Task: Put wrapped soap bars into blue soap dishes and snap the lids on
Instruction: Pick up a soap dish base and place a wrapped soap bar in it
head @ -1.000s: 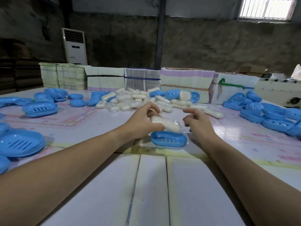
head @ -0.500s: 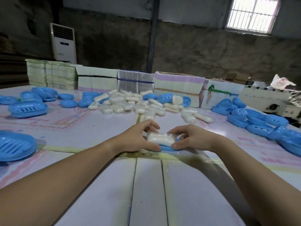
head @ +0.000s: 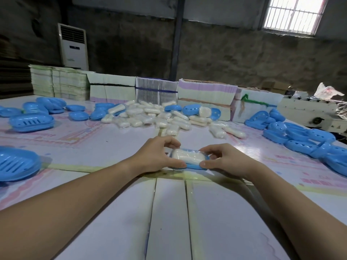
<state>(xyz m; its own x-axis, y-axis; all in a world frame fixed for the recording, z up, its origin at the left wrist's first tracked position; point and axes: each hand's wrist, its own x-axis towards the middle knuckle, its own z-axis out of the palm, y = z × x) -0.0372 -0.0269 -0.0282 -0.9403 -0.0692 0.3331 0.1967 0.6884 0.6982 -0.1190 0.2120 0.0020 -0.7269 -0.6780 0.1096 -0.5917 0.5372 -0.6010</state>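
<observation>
Two of my bare forearms reach in from the lower corners of the frame across a pale table [head: 169,222] whose printed sheets carry pink and yellow patterns and whose near part shows long seams. Behind it stands a dim room with a rough dark wall, a barred window [head: 293,15] at upper right, a dark post [head: 177,38] at centre top and a white standing air conditioner [head: 74,46] at upper left. Stacks of flat printed cartons [head: 204,94] line the far edge of the table, and a pile of wrapped soap bars [head: 150,117] lies just in front of them at centre. Loose blue dish parts are heaped at right [head: 308,141], scattered at upper left [head: 31,121], and one slotted blue piece [head: 16,164] sits at the left edge.

At centre frame, the wrapped soap bar [head: 188,156] lies in the blue soap dish [head: 195,166], which rests on the table with no lid on it. My left hand [head: 155,156] is at the bar's left end, its fingers curled over the far side and the thumb at the near side, pinching the bar and the dish rim. My right hand [head: 223,160] mirrors it at the right end, thumb on the near edge and fingers arched over the wrapper, grasping the bar. Both wrists sit low, close to the table.
</observation>
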